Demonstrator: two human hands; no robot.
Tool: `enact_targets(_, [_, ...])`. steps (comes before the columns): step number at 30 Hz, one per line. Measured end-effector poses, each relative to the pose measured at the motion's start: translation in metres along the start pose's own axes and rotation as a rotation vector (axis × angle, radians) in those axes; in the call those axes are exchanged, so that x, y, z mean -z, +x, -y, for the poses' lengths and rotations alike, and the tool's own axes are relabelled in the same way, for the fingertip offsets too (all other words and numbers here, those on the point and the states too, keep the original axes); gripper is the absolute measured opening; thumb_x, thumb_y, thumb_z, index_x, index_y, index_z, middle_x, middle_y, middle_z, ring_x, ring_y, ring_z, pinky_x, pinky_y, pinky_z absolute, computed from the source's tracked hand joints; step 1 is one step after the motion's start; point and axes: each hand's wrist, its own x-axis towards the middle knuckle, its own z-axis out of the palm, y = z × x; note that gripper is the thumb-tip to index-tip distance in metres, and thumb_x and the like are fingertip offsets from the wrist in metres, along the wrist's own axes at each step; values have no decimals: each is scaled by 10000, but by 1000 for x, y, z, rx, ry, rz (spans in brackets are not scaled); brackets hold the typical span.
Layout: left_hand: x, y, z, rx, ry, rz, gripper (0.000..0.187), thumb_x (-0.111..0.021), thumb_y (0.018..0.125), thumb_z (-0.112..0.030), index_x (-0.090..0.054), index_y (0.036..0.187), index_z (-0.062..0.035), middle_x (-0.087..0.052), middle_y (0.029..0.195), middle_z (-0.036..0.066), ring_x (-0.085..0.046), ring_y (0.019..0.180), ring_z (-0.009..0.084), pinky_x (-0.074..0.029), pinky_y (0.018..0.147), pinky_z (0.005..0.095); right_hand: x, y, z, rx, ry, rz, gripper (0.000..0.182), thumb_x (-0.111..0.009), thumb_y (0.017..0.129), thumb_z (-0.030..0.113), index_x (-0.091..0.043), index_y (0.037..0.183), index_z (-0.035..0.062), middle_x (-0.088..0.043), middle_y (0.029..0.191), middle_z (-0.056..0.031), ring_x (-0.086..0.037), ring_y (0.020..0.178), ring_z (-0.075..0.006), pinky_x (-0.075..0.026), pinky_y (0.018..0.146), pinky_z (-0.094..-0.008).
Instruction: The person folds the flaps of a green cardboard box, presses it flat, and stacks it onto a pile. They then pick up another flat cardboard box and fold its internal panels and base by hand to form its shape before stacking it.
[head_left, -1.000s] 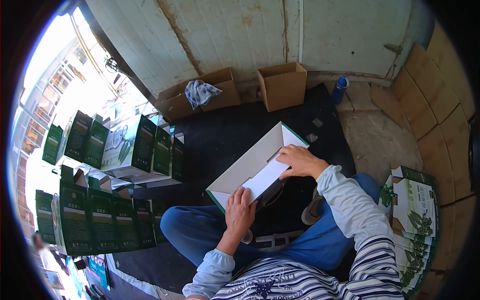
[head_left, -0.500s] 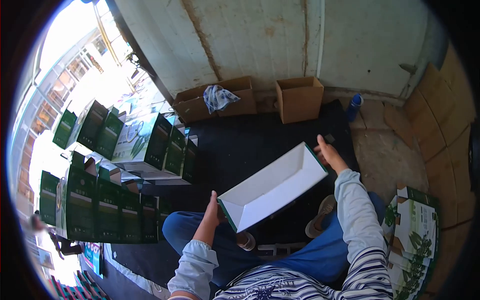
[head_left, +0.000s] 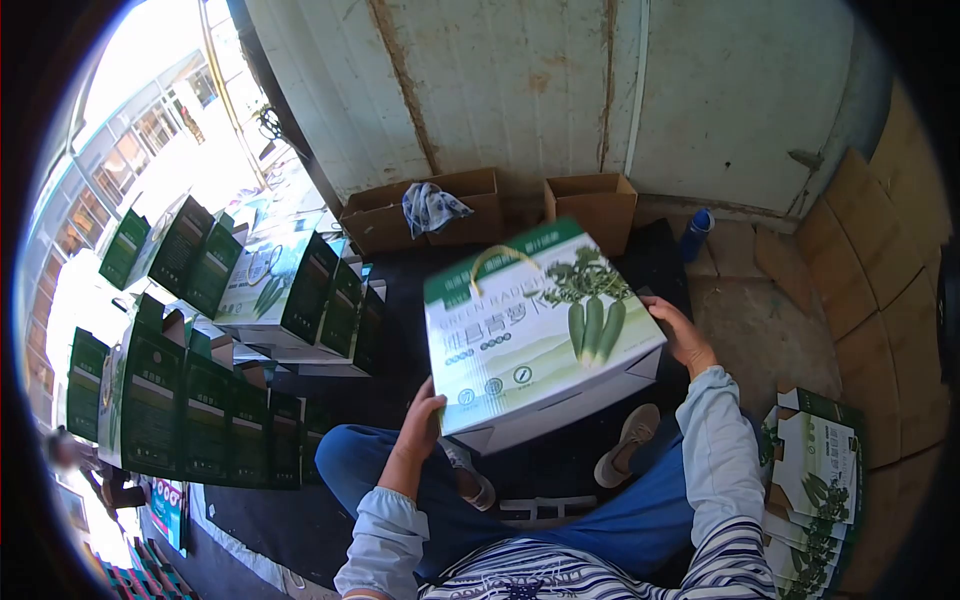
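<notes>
Between my hands is a green and white printed carton [head_left: 500, 350] with pictures of green radishes and a yellow rope handle on its printed face. It is tilted, with that face towards me and a plain white side below. My left hand [head_left: 421, 418] grips its lower left corner, thumb on the printed face. On the right edge, my right hand [head_left: 683, 335] holds the carton near the radish picture; its fingertips are partly hidden behind the edge.
Assembled green cartons [head_left: 215, 410] stand in rows at my left. Flattened printed cartons [head_left: 815, 480] are stacked at my right. By the wall are brown boxes [head_left: 590, 200], a patterned cloth [head_left: 432, 208] and a blue bottle [head_left: 695, 235]. A black mat [head_left: 400, 270] covers the floor.
The carton has turned over: its white hollow inside faced me before, and now its printed face does. My right hand, earlier with fingers spread, has closed on the right edge.
</notes>
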Motion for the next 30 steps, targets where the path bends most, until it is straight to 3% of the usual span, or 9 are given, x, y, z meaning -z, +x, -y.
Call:
enact_targets(2, [-4, 6, -15, -130, -79, 97, 594, -522, 896, -416, -411, 1329, -26, -510, 1295, 117, -509, 1178, 252, -410, 985, 379, 1, 0, 4, 37, 13, -23, 466, -518, 899, 436, -563, 1200, 83, -606, 1097, -50, -539, 1049, -175, -396, 926, -343])
enact_targets(3, [0, 1, -17, -87, -27, -86, 687, -449, 893, -578, -414, 1338, -56, -472, 1341, 106, -458, 1229, 263, -363, 1023, 409, 1, -1, 3, 0, -19, -95, 503, -501, 904, 473, -549, 1223, 88, -603, 1105, -49, -532, 1061, -181, -387, 937, -369])
enact_targets(8, [0, 4, -9, 115, -2, -264, 786, -309, 894, -684, -332, 1409, -90, -415, 1386, 139, -397, 1273, 307, -279, 1055, 473, 10, -1, -36, -180, -123, -183, 658, -425, 917, 576, -415, 1377, 105, -465, 1375, -85, -449, 1253, -221, -419, 941, -431])
enact_targets(11, [23, 9, 18, -147, 493, -124, 505, -508, 940, -368, -406, 1364, -114, -527, 1269, 77, -511, 1172, 236, -418, 965, 386, 34, -15, -69, -103, -193, -12, 583, -532, 908, 463, -438, 1359, 107, -512, 1324, -86, -499, 1195, -194, -443, 920, -378])
enact_targets(15, [21, 11, 27, -59, 87, -100, 494, -509, 956, -227, -341, 1398, -86, -468, 1321, 87, -467, 1193, 180, -386, 980, 302, 26, -32, -66, 236, -710, 97, 492, -622, 879, 257, -474, 1314, 82, -593, 1194, -92, -585, 1038, -145, -494, 859, -305])
enact_targets(17, [36, 21, 40, -150, 243, -35, 416, -538, 917, -162, -443, 1315, -84, -575, 1193, 78, -571, 1069, 184, -470, 883, 306, 21, -29, -68, 35, -454, 71, 482, -588, 895, 304, -479, 1309, 83, -600, 1180, -94, -599, 1010, -153, -508, 832, -315])
enact_targets(22, [38, 29, 46, 80, 118, -82, 399, -572, 900, -187, -493, 1262, -41, -606, 1116, 58, -576, 1000, 152, -459, 828, 268, 0, -23, -54, -427, -270, -158, 582, -400, 935, 537, -510, 1276, 79, -622, 1122, -83, -615, 990, -176, -533, 734, -347])
enact_targets(26, [30, 29, 47, 227, 498, -196, 391, -638, 868, -286, -576, 1145, -17, -643, 998, 35, -599, 890, 158, -458, 792, 270, 18, -17, -70, -494, -318, -198, 618, -398, 920, 584, -535, 1267, 92, -602, 1160, -75, -576, 1041, -191, -490, 804, -382])
enact_targets(30, [21, 31, 45, 67, 709, -287, 385, -658, 850, -359, -608, 1025, -20, -662, 882, 55, -622, 795, 166, -481, 736, 296, 9, -17, -59, -403, -369, -236, 695, -418, 886, 637, -514, 1310, 94, -557, 1270, -96, -511, 1176, -227, -409, 951, -421])
